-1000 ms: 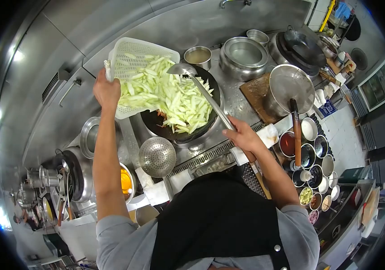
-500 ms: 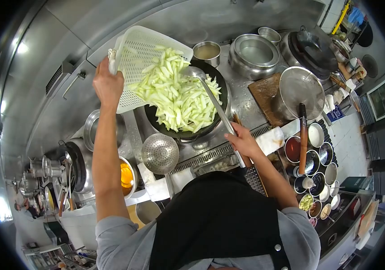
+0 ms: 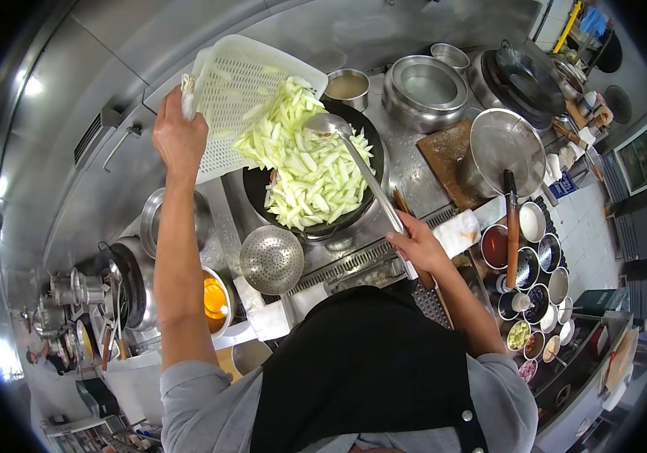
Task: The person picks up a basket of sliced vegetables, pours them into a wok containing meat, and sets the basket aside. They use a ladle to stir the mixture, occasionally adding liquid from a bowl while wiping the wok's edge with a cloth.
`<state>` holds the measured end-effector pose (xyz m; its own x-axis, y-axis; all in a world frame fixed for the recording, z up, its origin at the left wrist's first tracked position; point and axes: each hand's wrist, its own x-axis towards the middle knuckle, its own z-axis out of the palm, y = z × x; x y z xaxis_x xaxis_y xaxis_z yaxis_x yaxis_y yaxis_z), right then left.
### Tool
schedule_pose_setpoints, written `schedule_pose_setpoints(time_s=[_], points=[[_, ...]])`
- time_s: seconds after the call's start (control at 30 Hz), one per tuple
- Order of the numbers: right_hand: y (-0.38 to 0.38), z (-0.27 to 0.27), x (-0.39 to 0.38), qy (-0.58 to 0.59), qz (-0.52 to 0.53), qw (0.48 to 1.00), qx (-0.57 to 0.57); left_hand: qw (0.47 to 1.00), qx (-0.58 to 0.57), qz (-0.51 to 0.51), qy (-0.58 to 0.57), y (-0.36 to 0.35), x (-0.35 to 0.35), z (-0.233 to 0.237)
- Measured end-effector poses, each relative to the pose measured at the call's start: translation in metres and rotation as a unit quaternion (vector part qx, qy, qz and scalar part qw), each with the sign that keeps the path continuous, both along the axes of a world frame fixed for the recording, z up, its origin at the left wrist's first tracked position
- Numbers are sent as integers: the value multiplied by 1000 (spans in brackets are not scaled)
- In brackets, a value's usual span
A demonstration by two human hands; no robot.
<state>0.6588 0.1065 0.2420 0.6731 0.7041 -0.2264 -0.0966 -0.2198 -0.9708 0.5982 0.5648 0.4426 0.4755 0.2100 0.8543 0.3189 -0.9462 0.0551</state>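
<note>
My left hand (image 3: pixel 180 136) is closed on the edge of a white perforated plastic basket (image 3: pixel 221 94), together with a crumpled pale cloth. The basket is tilted over a black wok (image 3: pixel 251 192). Pale green vegetable strips (image 3: pixel 316 185) are heaped in the wok, and the heap runs up onto the basket's lower side. My right hand (image 3: pixel 416 243) grips the long metal handle of a ladle (image 3: pixel 372 181). Its bowl rests against the strips near the basket's right edge.
A perforated skimmer (image 3: pixel 271 260) lies in front of the wok. Behind stand a small pot (image 3: pixel 347 87) and a large lidded-looking pot (image 3: pixel 425 90). To the right are a mesh strainer (image 3: pixel 507 151) and several seasoning bowls (image 3: pixel 527 268). An orange-filled bowl (image 3: pixel 216 300) sits at left.
More strips have slid from the basket into the wok, baring more of the basket's floor. The basket has risen slightly. The ladle has shifted little.
</note>
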Motion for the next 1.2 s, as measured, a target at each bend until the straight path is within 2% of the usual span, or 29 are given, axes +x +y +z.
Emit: schedule_pose_setpoints(time_s=[0.13,0.2,0.33,0.43,0.5,0.63,0.77,0.83,1.0,1.07,1.2], points=[[-16,2,-12,-41,12,999,-5,999,36,-16,-24,9,-7,8],[-21,17,-20,20,1,1000,2,999,39,-6,-30,7,-12,18],[-23,26,-29,19,-16,1000,-8,999,19,5,-40,0,-21,30],[-24,18,-32,27,-12,1000,-6,999,8,1,-40,6,-25,22],[-25,14,-39,-31,-23,999,1,999,1,1,-40,3,-26,22],[-27,19,-54,-3,-39,999,0,998,-16,-31,-49,0,-32,18],[0,6,-51,42,-74,996,31,998,-9,-38,-50,2,-33,19],[17,-8,-32,26,-36,999,6,998,4,-30,-50,2,-30,20],[25,6,-43,5,-49,999,10,999,19,12,-32,18,-26,22],[28,-4,-44,29,-42,999,18,999,-26,25,-19,15,-25,18],[48,-21,-26,31,-21,999,23,1000,2,13,-26,25,-23,13]])
